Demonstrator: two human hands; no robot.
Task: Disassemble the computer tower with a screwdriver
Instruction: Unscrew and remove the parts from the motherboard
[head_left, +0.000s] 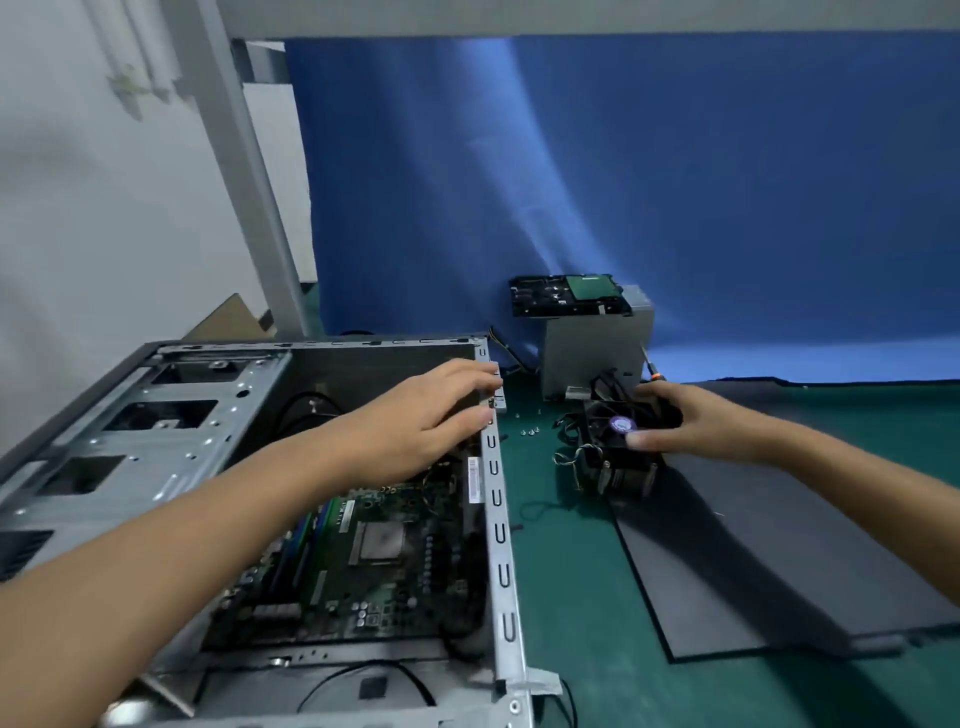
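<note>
The open computer tower (156, 447) lies on its side at the left, its green motherboard (363, 571) bare inside. My left hand (431, 415) rests on the case's far right rim, fingers curled over the metal edge. A black CPU cooler with fan (613, 457) sits on the green mat to the right of the case. My right hand (691, 421) grips its top. An orange-collared screwdriver (652, 370) stands behind that hand, leaning against the grey power supply (592, 348).
A hard drive (566, 295) lies on top of the power supply. Several small screws (530, 431) lie on the green mat beside the case. The removed dark side panel (779, 561) lies flat at right. A blue cloth hangs behind.
</note>
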